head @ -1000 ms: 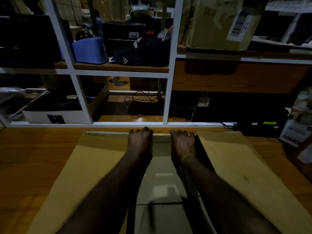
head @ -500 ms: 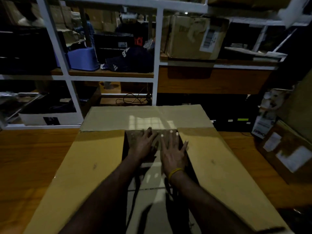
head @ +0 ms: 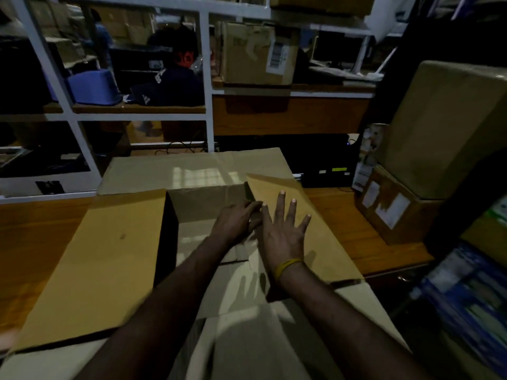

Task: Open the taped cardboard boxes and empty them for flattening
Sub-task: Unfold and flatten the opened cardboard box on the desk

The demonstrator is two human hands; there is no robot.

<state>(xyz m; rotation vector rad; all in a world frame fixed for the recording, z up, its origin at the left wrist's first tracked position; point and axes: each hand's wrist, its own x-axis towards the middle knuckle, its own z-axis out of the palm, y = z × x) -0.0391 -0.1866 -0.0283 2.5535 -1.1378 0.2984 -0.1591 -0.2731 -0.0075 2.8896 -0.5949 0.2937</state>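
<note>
Wooden counter (head: pixel 49 229) runs left to right under white shelving (head: pixel 207 78) stacked with cartons, and on it sits the open cardboard box (head: pixel 197 204), its long axis running near to far. Its left flap (head: pixel 109 259) lies folded out flat, the far flap (head: pixel 175 171) stands up at the back, and the right flap (head: pixel 323 242) slopes out to the right. Right hand (head: pixel 284 237) lies flat on the inner edge of the right flap, fingers (head: pixel 279 204) straight and spread, gripping nothing. Left hand (head: pixel 236 223) reaches across just beside it, fingers bent down at that same flap edge; whether they pinch it I cannot tell. Both hands crowd the right side, so the right flap looks like the next thing to be pressed outward. More boxes (head: pixel 397 204) stand near on the right, leaving less room there; the left counter has more
</note>
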